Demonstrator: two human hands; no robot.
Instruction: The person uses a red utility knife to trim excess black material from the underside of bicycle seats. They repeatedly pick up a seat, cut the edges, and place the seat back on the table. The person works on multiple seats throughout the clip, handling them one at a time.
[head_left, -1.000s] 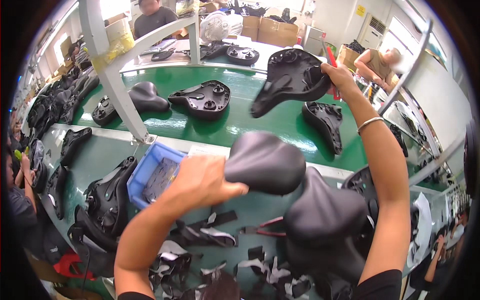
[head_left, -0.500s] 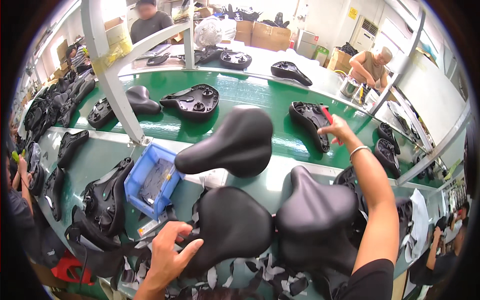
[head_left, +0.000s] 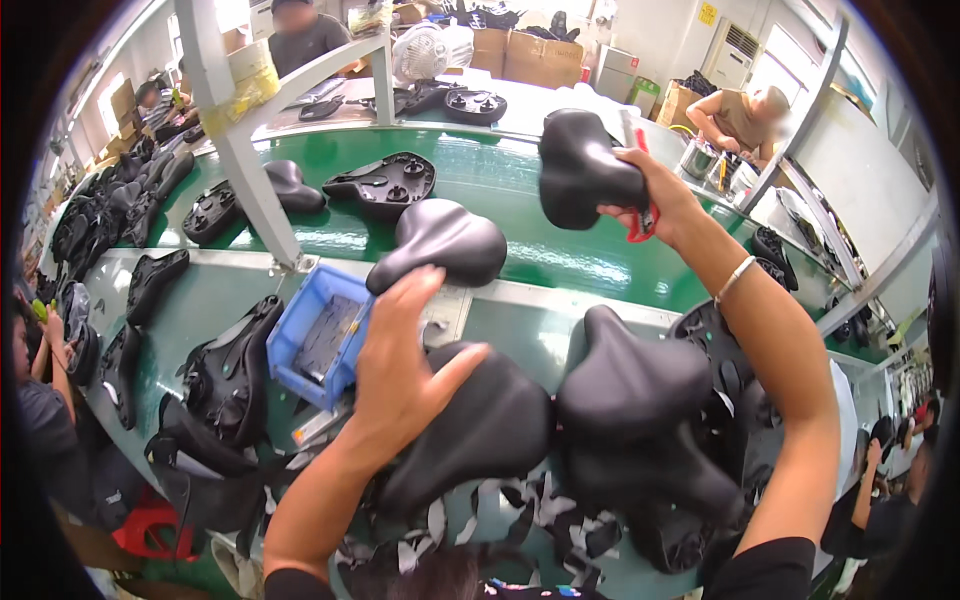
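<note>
My right hand (head_left: 655, 200) is closed on the narrow nose of a black bicycle saddle (head_left: 585, 170), held up over the green belt. Red-handled scissors (head_left: 640, 232) are in the same hand. My left hand (head_left: 405, 350) is open with its fingers stretched, holding nothing. Its fingertips overlap the near edge of another black saddle (head_left: 455, 240) at the belt's near border; whether they touch it I cannot tell. Below the hand, a smooth black saddle (head_left: 490, 420) lies on the bench. To its right, a further saddle (head_left: 630, 375) rests on top of others.
A blue bin (head_left: 318, 335) with dark flat pieces stands left of my left hand. Black and grey scraps (head_left: 530, 520) litter the near bench. Upturned saddles (head_left: 385, 185) sit on the green belt (head_left: 510, 180). A white post (head_left: 235, 150) rises at the left. Other people work around.
My right hand has taken hold of the saddle from the belt and raised it. My left hand has moved forward and up. The middle saddle now sits farther away, by the belt's border.
</note>
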